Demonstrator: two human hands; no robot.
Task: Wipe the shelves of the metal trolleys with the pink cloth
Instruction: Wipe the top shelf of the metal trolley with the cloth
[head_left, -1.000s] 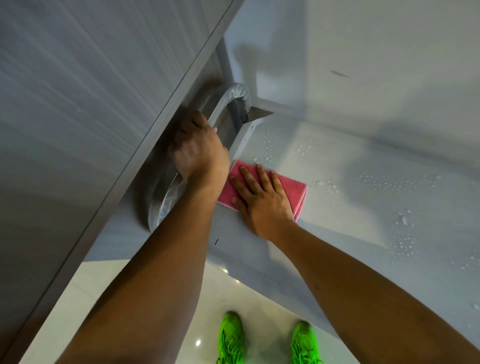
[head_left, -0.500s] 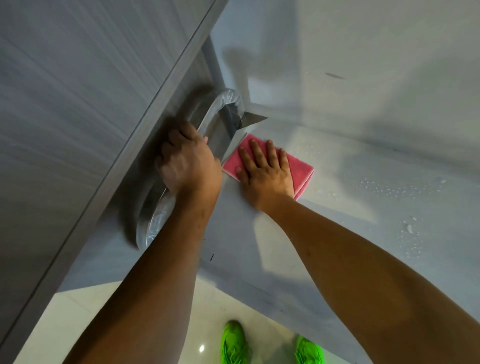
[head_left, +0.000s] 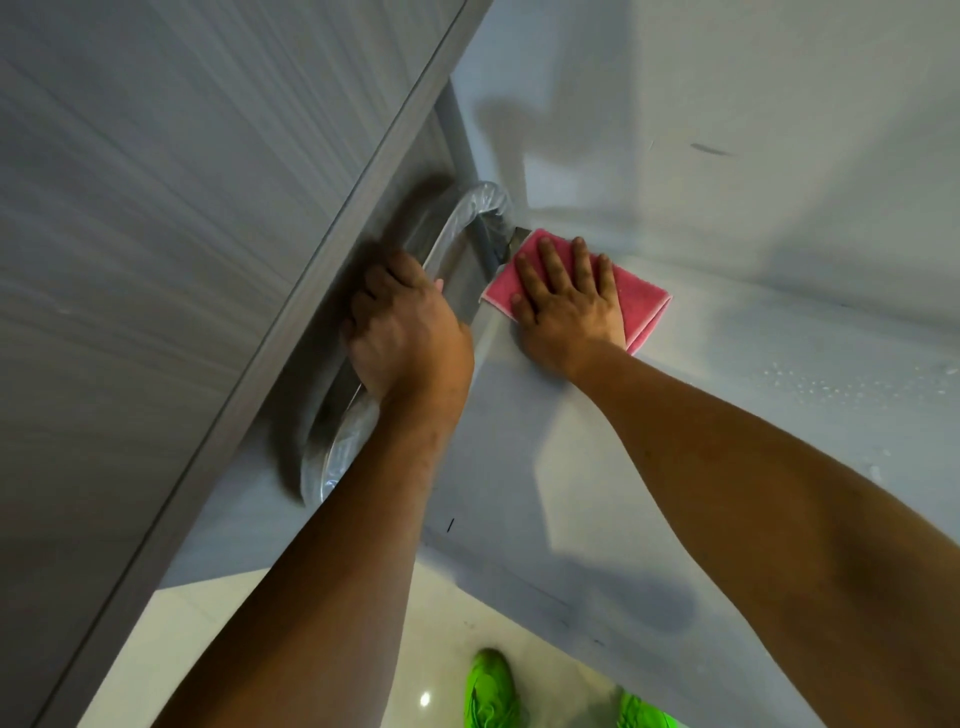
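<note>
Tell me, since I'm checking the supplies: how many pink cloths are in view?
1. The pink cloth lies folded on the trolley shelf near its handle-side corner, under the right hand. Others may be outside the frame.

The cloth lies on the shelf at its far left corner, under the right hand; the left hand grips the handle just left of it.

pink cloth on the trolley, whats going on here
A person is wiping a metal trolley shelf. The right hand presses the folded pink cloth flat into the shelf's far corner, fingers straight. The left hand grips the plastic-wrapped trolley handle. Water droplets sit on the shelf to the right.
</note>
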